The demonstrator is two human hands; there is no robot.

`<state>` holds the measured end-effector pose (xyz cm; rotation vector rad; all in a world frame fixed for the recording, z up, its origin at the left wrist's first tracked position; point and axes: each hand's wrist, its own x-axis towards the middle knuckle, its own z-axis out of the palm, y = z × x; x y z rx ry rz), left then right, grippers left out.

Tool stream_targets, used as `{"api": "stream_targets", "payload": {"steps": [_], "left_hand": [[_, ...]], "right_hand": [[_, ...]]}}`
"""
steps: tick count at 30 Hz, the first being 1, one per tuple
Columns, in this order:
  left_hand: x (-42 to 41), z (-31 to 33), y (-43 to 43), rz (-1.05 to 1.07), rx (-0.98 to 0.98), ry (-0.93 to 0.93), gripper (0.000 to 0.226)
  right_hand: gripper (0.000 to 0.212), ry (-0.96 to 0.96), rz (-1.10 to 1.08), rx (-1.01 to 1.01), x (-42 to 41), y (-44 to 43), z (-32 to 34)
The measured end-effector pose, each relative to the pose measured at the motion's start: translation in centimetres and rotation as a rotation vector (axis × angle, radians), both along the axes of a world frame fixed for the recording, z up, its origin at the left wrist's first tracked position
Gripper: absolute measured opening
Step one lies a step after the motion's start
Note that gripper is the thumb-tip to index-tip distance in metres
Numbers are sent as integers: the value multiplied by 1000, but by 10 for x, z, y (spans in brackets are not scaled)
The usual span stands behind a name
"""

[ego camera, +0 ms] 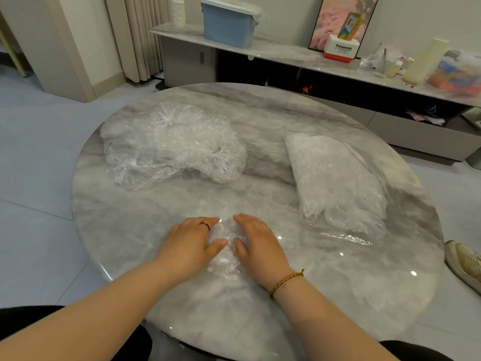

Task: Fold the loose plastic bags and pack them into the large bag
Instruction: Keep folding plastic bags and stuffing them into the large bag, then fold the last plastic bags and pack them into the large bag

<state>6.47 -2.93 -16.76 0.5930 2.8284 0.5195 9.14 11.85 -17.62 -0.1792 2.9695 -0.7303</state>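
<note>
Flatly, left hand (192, 243) and right hand (258, 243) press one small bag (225, 261), fingers straight; one heap (169, 144), one large bag (335, 178) beyond.

Loose bags (171, 144): on the worktop (135, 230), far left part.
Large bag (335, 178): by the right edge, well apart from that heap.
Single bag (226, 246): near the front edge, at the middle.
Left hand (192, 243): on that bag's left side.
Right hand (257, 246): on its right side.
</note>
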Motion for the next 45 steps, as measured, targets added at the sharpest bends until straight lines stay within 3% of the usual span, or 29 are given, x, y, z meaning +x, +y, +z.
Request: {"api": "stream_targets", "payload": {"steps": [3,9,11,13,17,19,21,25,28,34,37,40,45], "left_hand": [[-5,6,-5,148,117,-90,56],[-8,8,-4,172,-26,-205,46],[-10,8,-4,186,5,-227,31],[-10,9,-3,201,93,-226,25],[-8,14,5,225,513,-249,31],[-5,22,12,186,626,-243,29],[-2,27,20,140,690,-240,26],[3,34,41,67,739,-243,13],[5,36,54,84,803,-261,5],[8,22,81,-59,640,-204,23],[15,14,97,-137,454,-207,39],[21,12,110,-205,267,-135,47],[28,11,125,-288,242,-113,45]], "right_hand": [[46,67,-122,-112,-1,6,5],[50,-39,-331,-323,0,8,14],[54,-115,-385,-394,1,8,16],[58,-189,-417,-449,2,9,20],[63,-265,-497,-652,4,12,32],[52,-317,-516,-743,6,18,38],[18,-331,-485,-817,8,23,44],[11,-230,-490,-936,10,44,48],[28,-129,-562,-1008,12,67,63],[29,204,-884,-1072,19,139,72],[24,248,-985,-960,24,159,64],[23,263,-916,-757,27,161,57],[30,156,-796,-581,17,154,44]]}}
